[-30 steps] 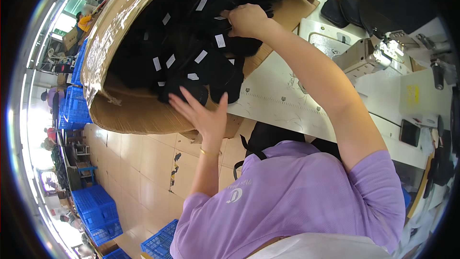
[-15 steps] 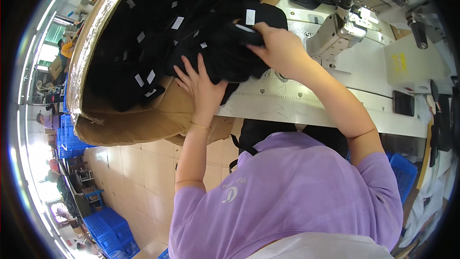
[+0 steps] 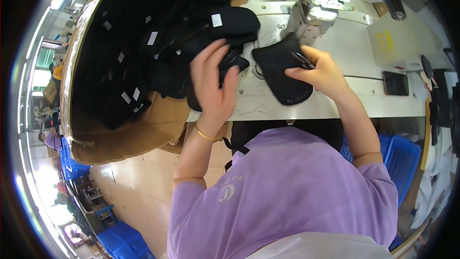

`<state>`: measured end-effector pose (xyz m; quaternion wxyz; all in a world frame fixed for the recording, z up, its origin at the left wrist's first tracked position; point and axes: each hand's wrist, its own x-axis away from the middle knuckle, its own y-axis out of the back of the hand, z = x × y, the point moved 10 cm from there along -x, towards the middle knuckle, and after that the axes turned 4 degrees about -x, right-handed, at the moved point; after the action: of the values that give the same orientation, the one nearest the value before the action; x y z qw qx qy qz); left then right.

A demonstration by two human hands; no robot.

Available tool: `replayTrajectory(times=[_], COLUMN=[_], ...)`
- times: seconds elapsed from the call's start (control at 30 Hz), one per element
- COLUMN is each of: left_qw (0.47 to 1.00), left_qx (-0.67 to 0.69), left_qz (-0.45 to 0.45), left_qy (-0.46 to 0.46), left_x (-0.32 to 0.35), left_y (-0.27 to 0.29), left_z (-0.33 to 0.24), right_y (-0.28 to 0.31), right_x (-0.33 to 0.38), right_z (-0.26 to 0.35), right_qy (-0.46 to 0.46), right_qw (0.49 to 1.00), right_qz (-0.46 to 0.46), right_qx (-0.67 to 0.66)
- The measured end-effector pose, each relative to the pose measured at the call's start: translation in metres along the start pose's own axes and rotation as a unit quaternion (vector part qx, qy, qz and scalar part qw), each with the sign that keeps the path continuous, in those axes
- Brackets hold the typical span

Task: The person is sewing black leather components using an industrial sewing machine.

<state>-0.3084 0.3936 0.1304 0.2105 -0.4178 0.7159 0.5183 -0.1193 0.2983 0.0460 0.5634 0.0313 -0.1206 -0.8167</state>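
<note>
My right hand (image 3: 320, 74) pinches the edge of a black padded fabric piece (image 3: 282, 69), broad at one end and rounded at the other, over the white machine table. A thin shiny strip shows by its fingertips; I cannot make out what it is. My left hand (image 3: 213, 84) has its fingers apart and holds nothing, just left of that piece. Beneath and beyond my left hand lies a heap of black fabric pieces (image 3: 189, 62) with small white labels, spilling from a large cardboard box (image 3: 139, 139) onto the table. One rounded labelled piece (image 3: 235, 21) lies on top.
A sewing machine head (image 3: 318, 17) stands beyond my right hand on the white table (image 3: 345, 108). A dark phone (image 3: 396, 83) lies toward the table's right end, near a pale box (image 3: 405, 48). Blue plastic crates (image 3: 402, 160) stand at right below the table and on the floor at left.
My right hand has drawn one black fabric piece off the heap to the right, toward me. My left hand has lifted from the heap. The view has shifted slightly right.
</note>
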Motion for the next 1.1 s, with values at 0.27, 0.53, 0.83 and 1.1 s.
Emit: replayTrajectory(times=[0.27, 0.53, 0.83, 1.1], left_qw=[0.897, 0.866, 0.788, 0.870], left_qx=[0.316, 0.297, 0.420, 0.272], left_qz=[0.221, 0.376, 0.415, 0.358], left_qy=[0.218, 0.143, 0.172, 0.202], left_x=[-0.045, -0.100, -0.133, -0.149], left_y=[-0.102, -0.126, -0.151, -0.149], left_z=[0.015, 0.001, 0.039, 0.059], right_y=[0.019, 0.035, 0.046, 0.042], right_x=[0.042, 0.045, 0.014, 0.031], right_z=[0.000, 0.029, 0.044, 0.059], right_qy=[-0.003, 0.094, 0.125, 0.218], right_qw=[0.984, 0.987, 0.968, 0.954], right_qz=[-0.028, -0.107, -0.132, -0.204], right_qx=[-0.176, -0.076, -0.176, -0.024])
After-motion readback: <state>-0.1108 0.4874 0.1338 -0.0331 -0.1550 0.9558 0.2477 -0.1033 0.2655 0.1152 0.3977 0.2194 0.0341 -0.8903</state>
